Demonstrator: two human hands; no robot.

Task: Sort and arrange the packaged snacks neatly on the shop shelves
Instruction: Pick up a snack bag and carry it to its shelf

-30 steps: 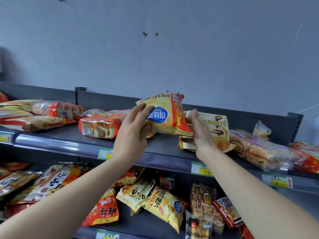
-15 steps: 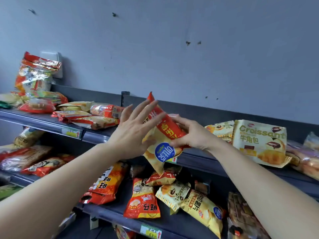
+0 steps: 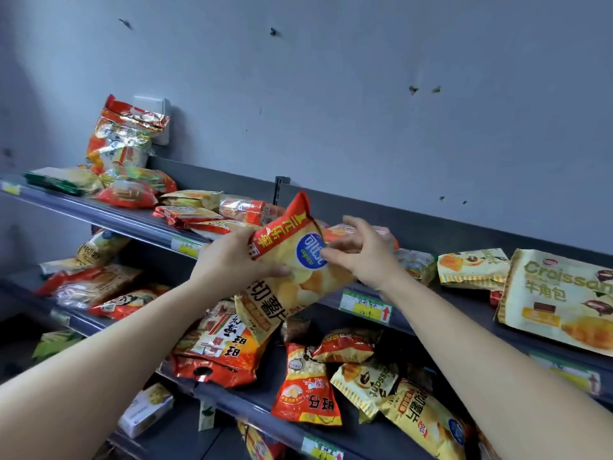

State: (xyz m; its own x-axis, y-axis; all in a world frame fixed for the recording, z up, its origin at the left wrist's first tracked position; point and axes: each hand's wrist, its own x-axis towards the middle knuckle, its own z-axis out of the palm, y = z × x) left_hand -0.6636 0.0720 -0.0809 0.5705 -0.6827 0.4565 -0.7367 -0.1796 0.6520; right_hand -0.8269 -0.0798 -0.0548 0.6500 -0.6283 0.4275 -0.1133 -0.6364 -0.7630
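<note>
A yellow chip bag [image 3: 292,277] with a red corner and a blue round logo hangs tilted in front of the top shelf [image 3: 139,224]. My left hand [image 3: 232,260] grips its left edge, thumb across the front. My right hand [image 3: 361,254] pinches its right side by the logo. Behind the bag, red and yellow snack packs [image 3: 212,214] lie flat on the top shelf. A second bag of the same chips [image 3: 428,423] lies on the shelf below.
A tall red foil bag [image 3: 122,134] stands against the wall at the top shelf's left end. Croissant packs [image 3: 557,297] lie at the right. The middle shelf [image 3: 238,403] holds red packs and several jumbled packs. Price tags line the shelf edges.
The view has swung left along the shelves. The chip bag has come away from the croissant packs and turned to a diagonal; my left hand, open half a second ago, now grips it.
</note>
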